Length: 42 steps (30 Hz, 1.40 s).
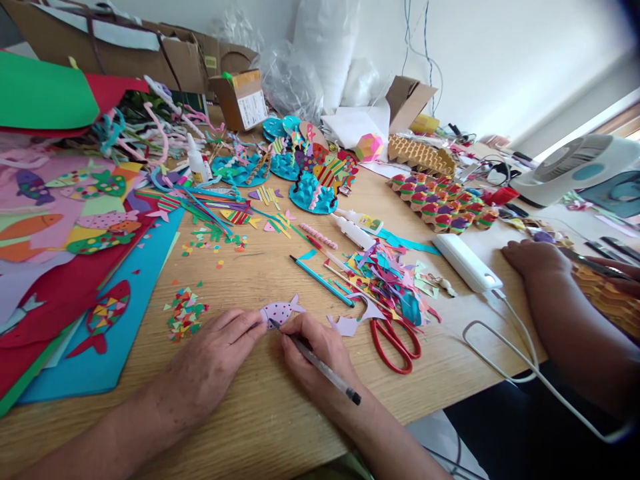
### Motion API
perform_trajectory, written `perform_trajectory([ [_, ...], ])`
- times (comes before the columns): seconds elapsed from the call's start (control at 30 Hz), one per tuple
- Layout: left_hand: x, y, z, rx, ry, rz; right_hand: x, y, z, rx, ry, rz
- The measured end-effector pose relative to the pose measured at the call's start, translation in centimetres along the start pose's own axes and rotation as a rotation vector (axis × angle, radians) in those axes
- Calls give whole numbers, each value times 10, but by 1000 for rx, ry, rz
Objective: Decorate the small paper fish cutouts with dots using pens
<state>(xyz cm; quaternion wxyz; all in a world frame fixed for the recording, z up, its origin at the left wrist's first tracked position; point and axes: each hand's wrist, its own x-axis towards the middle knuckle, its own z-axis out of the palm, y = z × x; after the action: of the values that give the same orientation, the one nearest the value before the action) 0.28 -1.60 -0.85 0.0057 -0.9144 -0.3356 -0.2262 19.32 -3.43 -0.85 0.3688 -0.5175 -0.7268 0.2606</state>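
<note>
Two-handed: holding dotted lilac paper fish down with left hand, clamping clear plastic pen in right hand. Apparently drawing; calls for steady strokes.

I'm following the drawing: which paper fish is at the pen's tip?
The lilac dotted fish between the left hand and right hand; the other fish lie away from the pen.

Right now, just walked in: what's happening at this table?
Someone's right hand holds a pen, tip at a spotted lilac paper fish. The left hand has its fingertips at the fish's head end. Red-handled scissors lie to the right; another person's hand is farther right.
</note>
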Motion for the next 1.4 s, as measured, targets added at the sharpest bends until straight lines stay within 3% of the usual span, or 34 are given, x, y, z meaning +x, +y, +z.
perform_trajectory([
  [1.4,-2,1,1,-47,-29,-12,1,-2,-2,-9,-5,-6],
])
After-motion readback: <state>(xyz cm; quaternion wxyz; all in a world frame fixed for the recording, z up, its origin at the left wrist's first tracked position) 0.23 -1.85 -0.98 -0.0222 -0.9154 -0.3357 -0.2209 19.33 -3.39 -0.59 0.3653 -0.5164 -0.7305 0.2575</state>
